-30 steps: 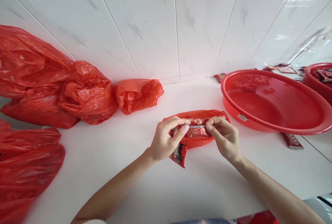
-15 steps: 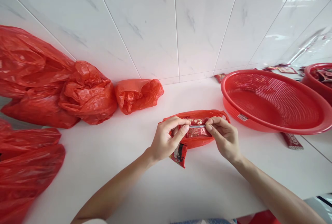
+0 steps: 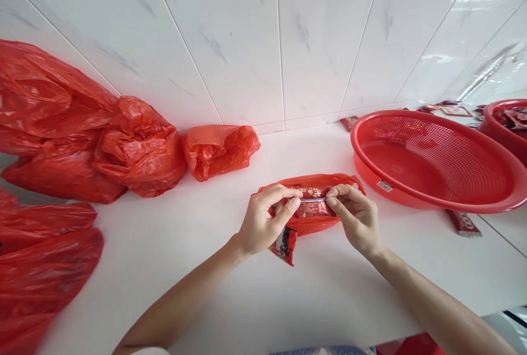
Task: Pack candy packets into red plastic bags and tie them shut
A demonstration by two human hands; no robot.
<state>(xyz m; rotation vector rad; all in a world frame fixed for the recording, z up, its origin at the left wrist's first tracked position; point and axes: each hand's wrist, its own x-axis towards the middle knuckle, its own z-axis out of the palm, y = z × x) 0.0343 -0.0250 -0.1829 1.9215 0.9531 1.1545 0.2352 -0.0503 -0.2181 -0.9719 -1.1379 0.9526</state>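
With thumb and fingertips, my left hand pinches the left end of a silvery strip on a shiny red snack packet. My right hand pinches the strip's other end, its fingers closed. Pale printed characters show on the packet above and below the strip. It is over the mouth of a red plastic bag, which spreads out around both hands. A smaller red and black packet pokes out below my left hand, partly covered by it.
A large red perforated basket stands right of the bag, with a dark red packet at its base. Another red basket holds packets. Several crumpled red bags lie left. Behind rises a tiled wall.
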